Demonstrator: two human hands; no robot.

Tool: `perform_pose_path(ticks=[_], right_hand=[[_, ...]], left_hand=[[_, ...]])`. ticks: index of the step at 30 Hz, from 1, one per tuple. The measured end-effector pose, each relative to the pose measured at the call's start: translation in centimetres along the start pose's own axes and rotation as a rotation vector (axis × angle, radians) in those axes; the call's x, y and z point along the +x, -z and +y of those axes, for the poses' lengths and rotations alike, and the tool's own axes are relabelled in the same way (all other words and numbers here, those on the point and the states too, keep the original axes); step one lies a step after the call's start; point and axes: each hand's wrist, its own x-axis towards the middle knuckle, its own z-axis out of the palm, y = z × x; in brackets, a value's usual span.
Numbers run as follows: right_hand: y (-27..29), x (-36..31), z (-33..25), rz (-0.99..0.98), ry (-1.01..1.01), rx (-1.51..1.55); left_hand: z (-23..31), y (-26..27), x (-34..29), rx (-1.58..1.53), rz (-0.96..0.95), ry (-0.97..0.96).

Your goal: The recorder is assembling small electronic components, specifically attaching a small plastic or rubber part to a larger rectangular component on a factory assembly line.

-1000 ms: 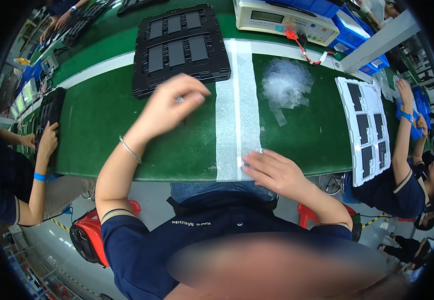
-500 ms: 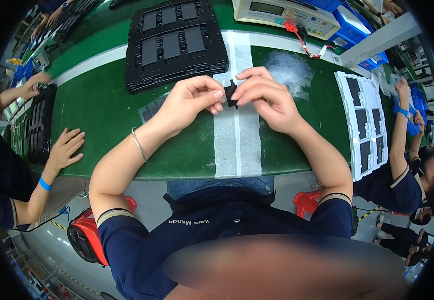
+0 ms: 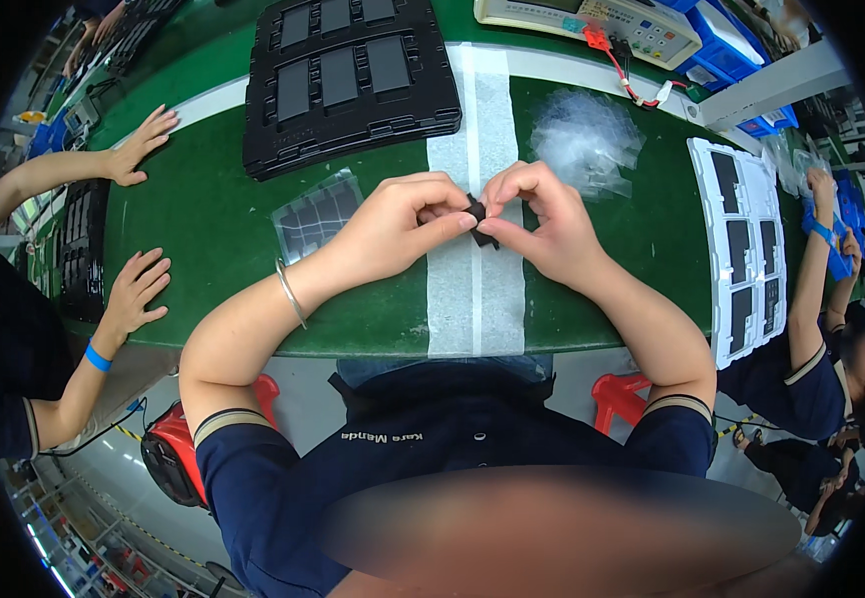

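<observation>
Over the pale strip of cloth (image 3: 497, 299) on the green table, both hands pinch a small flat black piece (image 3: 477, 211). My left hand (image 3: 403, 224) grips its left side between thumb and fingers. At its right side, my right hand (image 3: 550, 227) closes thumb and fingertips on it. The fingers cover much of the piece, so its kind cannot be made out. Beside my left wrist lies a clear sheet with dark rectangles (image 3: 315, 219). A loose heap of clear film pieces (image 3: 584, 145) lies beyond my right hand.
A black moulded tray (image 3: 353, 148) holding grey rectangular pieces stands ahead. At the right is a white tray (image 3: 704, 184) with black flat pieces. A meter (image 3: 602, 18) with a red lead and blue bins (image 3: 717, 50) are behind. A co-worker's hands (image 3: 142, 149) rest at the left.
My hands and the black piece have come slightly nearer and turned, with the right fingers closing more on it. The clear sheet shows more. The left co-worker's far hand has moved onto the tabletop.
</observation>
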Motion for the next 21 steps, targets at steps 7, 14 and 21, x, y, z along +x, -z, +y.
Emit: perform_pose_path(ticks=[7, 14, 21], right_hand=[[0.7, 0.3, -0.7, -0.147, 0.030, -0.219], [2.7, 1.0, -1.6, -0.355, -0.153, 0.048], [8.9, 1.8, 1.0, -0.059, -0.262, -0.774]], left_hand=[[0.2, -0.9, 0.0, 0.085, -0.025, -0.095], [-0.2, -1.2, -1.0, -0.262, -0.122, 0.069], [-0.2, -1.6, -1.1, 0.515, 0.018, -0.230]])
